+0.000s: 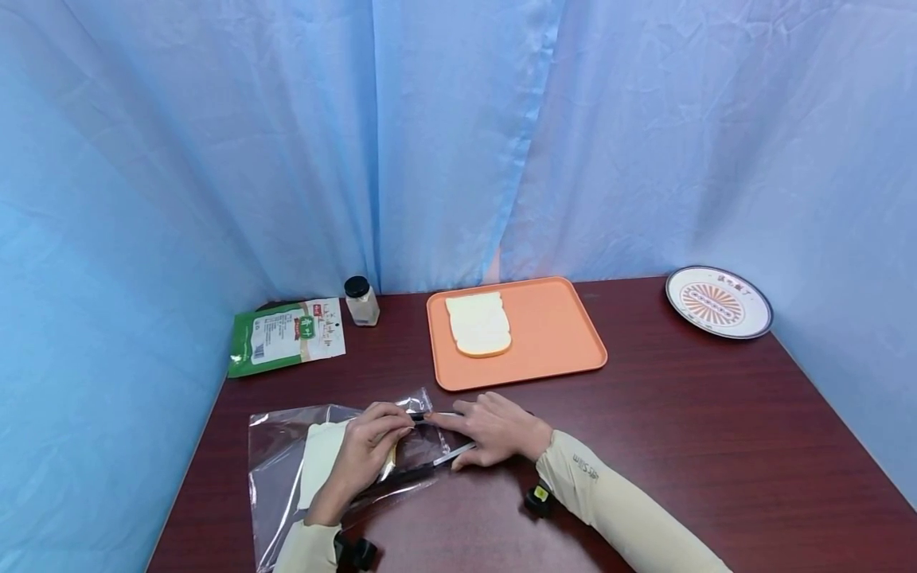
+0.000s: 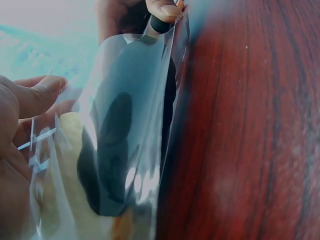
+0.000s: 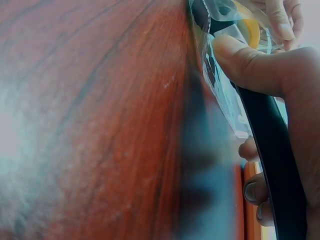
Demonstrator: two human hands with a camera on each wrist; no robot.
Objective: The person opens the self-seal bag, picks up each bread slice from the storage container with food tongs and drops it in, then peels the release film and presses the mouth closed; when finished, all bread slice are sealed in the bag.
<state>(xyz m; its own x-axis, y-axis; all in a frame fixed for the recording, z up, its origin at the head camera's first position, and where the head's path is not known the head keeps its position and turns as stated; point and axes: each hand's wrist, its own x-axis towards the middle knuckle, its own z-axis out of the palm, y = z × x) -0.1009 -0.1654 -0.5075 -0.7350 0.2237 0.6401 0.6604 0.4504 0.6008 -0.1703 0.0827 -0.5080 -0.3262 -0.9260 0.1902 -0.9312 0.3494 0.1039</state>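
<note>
A clear plastic bag (image 1: 275,461) lies at the front left of the table with a bread slice (image 1: 325,454) inside. My left hand (image 1: 368,442) pinches the upper edge of the bag near its mouth; the thumb (image 2: 45,95) shows in the left wrist view. My right hand (image 1: 494,430) grips a pair of black and silver tongs (image 3: 272,150), thumb on one arm and fingers at the other. The tongs' dark rounded ends (image 2: 112,155) are inside the bag, at the bread's edge. Whether they clamp the slice I cannot tell.
Behind the hands lies an orange tray (image 1: 552,326) bearing another bread slice (image 1: 480,324). A green and white packet (image 1: 286,336) and a black-lidded jar (image 1: 362,302) are at the back left. A patterned plate (image 1: 752,318) sits at the back right, near the blue curtain (image 1: 616,143).
</note>
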